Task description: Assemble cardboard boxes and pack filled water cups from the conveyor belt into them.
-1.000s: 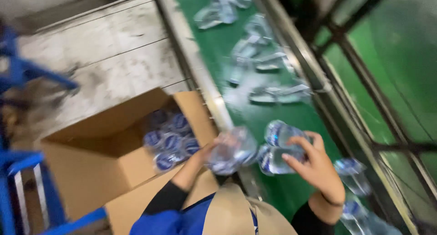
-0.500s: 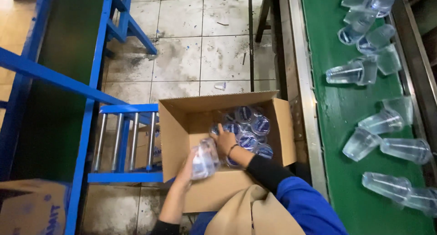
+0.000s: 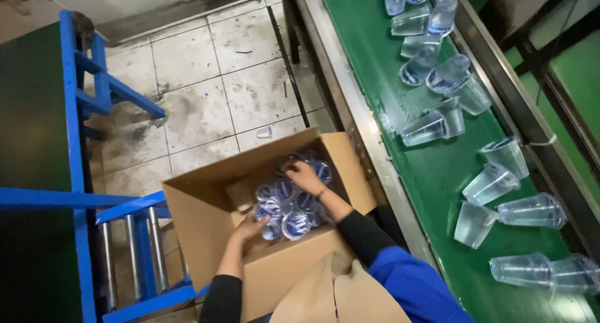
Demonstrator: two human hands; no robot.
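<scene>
Both hands are down inside an open cardboard box [image 3: 206, 229] that sits on the floor between a blue roller frame [image 3: 131, 235] and a green conveyor belt [image 3: 437, 173]. The box holds sealed clear cups [image 3: 290, 207] with blue-printed lids, packed lid-up against its right side and filling about half of it; the left part of the box bottom is bare cardboard.

The left hand [image 3: 250, 228] lies at the near edge of the cup cluster, fingers curled loosely against a cup there. Whether it actually grips that cup or only touches it cannot be told from this view. The right hand [image 3: 303, 175] reaches further in, to the far rows, palm down with fingers spread over the lids; it presses or rests on them rather than closing around any one cup. A thin band shows on that wrist.

The person wears dark sleeves, a blue top and a tan apron [image 3: 337, 295], which fills the bottom of the view.

On the belt to the right, more sealed cups [image 3: 487, 185] lie tipped on their sides, scattered singly and in pairs along its length, well apart from the box. The tiled floor [image 3: 206, 73] beyond the box is stained and scuffed.
</scene>
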